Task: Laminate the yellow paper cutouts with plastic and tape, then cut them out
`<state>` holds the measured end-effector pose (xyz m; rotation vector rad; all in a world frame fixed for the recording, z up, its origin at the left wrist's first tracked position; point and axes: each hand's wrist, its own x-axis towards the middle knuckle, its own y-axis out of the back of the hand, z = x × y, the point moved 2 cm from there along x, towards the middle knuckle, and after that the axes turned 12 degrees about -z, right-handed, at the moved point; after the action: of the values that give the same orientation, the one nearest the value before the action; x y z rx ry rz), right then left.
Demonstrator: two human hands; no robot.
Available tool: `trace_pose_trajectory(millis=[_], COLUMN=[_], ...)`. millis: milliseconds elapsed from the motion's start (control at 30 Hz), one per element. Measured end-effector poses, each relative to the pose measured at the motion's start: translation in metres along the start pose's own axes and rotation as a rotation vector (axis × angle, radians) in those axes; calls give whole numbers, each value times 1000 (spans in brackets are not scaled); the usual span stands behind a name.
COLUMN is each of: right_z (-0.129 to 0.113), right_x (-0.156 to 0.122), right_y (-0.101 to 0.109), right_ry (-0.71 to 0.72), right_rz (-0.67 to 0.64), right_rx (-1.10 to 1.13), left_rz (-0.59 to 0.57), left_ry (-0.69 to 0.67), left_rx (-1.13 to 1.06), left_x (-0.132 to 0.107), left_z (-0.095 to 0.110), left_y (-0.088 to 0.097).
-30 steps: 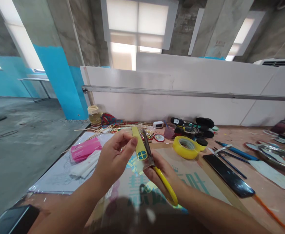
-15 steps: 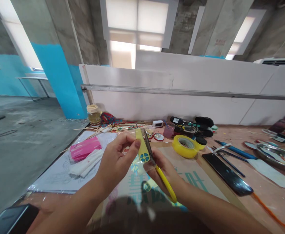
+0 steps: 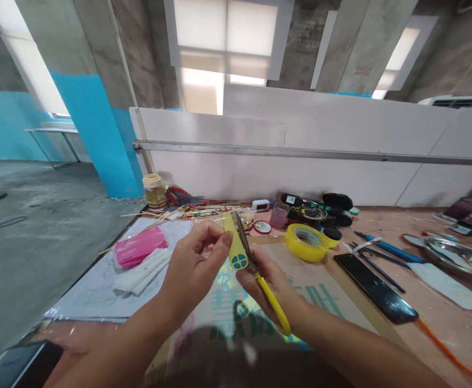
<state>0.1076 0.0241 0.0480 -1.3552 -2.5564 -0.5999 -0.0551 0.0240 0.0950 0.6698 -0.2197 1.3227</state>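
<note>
My left hand pinches a narrow yellow strip with a blue round pattern at its lower end, thumb and forefinger on its left edge. My right hand is closed round the yellow handles of a pair of scissors. The dark blades point up and away and lie along the strip's right edge. Both hands are raised above a printed cardboard sheet on the table.
A yellow tape roll lies just right of the hands, a black phone and blue pens beyond it. Pink and white packets lie left on a plastic sheet. A jar, sticks and small containers line the white partition. A metal dish sits far right.
Hardly anything has changed; the hands with strip and scissors shifted very slightly, and the blades sit closer along the strip.
</note>
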Motion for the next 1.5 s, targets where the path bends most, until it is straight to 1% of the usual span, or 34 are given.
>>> trace_pose_trajectory(millis=[200, 567, 867, 1033, 1267, 1500], right_z=[2, 0, 4, 5, 5, 3], right_x=[0, -1, -1, 0, 3, 2], right_y=[0, -1, 1, 1, 3, 1], right_ry=[-26, -8, 2, 35, 71, 66], right_rz=[9, 4, 3, -6, -3, 21], right_rx=[-6, 48, 35, 23, 9, 16], left_rz=[4, 6, 18, 34, 20, 4], left_ry=[1, 17, 26, 45, 45, 32], left_rx=[12, -32, -35, -41, -39, -10], left_x=[0, 0, 0, 1, 2, 2], left_z=[1, 1, 4, 4, 2, 0], left_y=[0, -2, -2, -3, -1, -1])
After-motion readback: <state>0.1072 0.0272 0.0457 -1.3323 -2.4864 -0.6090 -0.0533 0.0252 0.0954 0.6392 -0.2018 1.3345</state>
